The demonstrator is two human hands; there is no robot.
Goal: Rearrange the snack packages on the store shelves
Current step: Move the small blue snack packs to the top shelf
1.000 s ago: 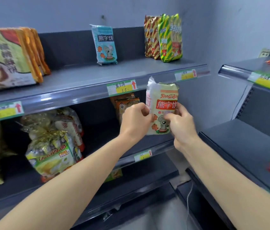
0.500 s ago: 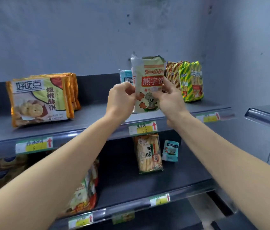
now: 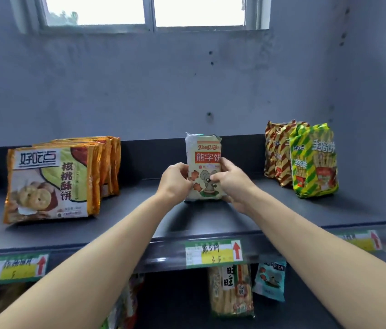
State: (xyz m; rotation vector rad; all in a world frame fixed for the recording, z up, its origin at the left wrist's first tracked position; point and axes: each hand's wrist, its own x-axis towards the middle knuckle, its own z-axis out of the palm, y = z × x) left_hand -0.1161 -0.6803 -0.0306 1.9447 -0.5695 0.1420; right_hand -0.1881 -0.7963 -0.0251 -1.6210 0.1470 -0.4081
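Lowered onto the dark grey metal top shelf (image 3: 211, 217), the cream plastic snack packet with a red label (image 3: 205, 160) now stands upright at its middle. Left hand (image 3: 175, 184) and right hand (image 3: 233, 182) each have their grip closed on a side.

Bare left forearm (image 3: 97, 255) and bare right forearm (image 3: 315, 243), with the left hand (image 3: 175, 184) and right hand (image 3: 233, 185) likewise bare.

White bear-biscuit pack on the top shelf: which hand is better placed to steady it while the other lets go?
Probably the right hand: its thumb crosses the front of the white pack, fingers round its right edge. The left hand only pinches the left edge.
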